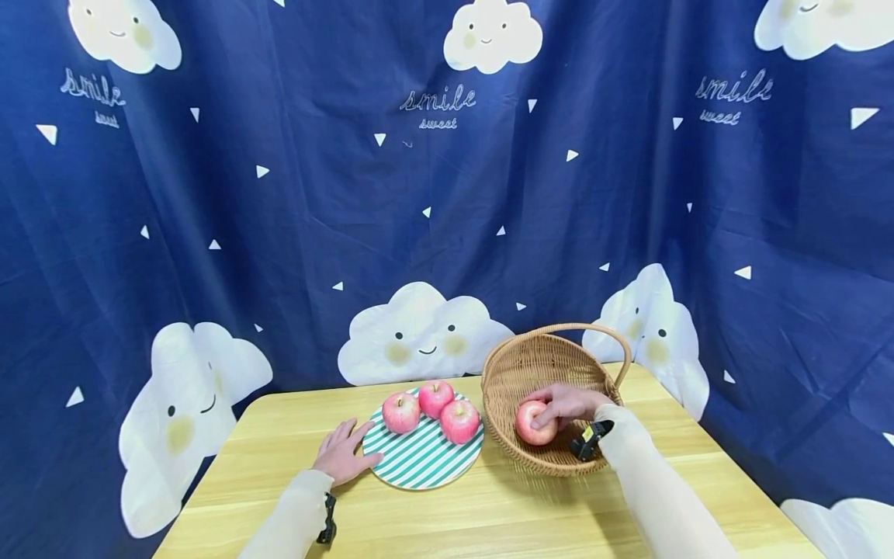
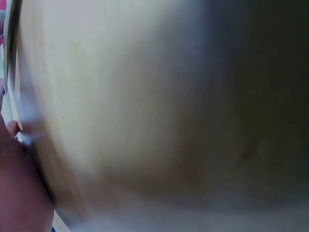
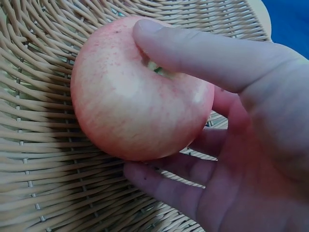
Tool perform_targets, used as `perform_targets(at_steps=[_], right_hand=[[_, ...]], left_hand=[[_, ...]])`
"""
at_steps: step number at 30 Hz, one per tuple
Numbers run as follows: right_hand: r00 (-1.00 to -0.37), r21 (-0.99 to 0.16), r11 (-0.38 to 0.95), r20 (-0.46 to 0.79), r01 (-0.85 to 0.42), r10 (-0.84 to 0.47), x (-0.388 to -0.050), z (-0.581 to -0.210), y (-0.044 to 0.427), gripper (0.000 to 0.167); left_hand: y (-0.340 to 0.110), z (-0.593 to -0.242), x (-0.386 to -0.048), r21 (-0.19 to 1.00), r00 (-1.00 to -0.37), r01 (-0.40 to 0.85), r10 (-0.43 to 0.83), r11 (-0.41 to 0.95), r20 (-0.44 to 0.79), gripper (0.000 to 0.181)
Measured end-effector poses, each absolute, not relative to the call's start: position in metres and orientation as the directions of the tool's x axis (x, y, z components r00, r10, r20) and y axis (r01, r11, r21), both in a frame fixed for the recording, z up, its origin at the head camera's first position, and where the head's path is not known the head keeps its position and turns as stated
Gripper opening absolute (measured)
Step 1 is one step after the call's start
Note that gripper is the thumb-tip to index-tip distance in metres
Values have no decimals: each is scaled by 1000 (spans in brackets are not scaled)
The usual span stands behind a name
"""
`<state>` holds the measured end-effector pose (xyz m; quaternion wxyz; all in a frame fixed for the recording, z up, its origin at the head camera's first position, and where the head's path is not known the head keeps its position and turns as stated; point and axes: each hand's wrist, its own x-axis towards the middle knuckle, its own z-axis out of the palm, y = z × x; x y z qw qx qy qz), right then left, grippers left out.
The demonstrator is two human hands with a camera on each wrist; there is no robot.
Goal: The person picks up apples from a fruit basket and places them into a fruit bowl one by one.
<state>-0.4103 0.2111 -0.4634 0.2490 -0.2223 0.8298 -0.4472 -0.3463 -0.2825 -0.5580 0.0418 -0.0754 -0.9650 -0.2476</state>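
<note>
Inside a wicker basket (image 1: 552, 361), my right hand (image 1: 569, 404) grips a pink-red apple (image 1: 534, 425). Up close in the right wrist view, the thumb lies over the top of the apple (image 3: 130, 106) near its stem hollow, and the other fingers curl round its far side and underneath. My left hand (image 1: 342, 454) touches the left edge of a round board with green and white stripes (image 1: 419, 462), fingers spread. On that board sit three more apples (image 1: 459, 421), close together at its back. The left wrist view is mostly blurred tabletop.
The basket has a tall arched handle (image 1: 601, 328) and stands at the right of the board. Everything rests on a light wooden table (image 1: 279, 435). Behind and beside the table hangs a dark blue curtain (image 1: 300, 233) printed with white clouds.
</note>
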Motion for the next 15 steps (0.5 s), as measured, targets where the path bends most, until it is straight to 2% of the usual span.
perform_targets(at_steps=[9,15], right_hand=[[-756,-817,500,-128,-286,-642,-413,-459,211,58],[-755,-813,507,-135,-286,-641,-414,-461,212,59]], left_hand=[[-284,-560,-346,474,-984,171,127,864,124,87],[-284,-563,-350,466,-986,163,122,870,118,87]])
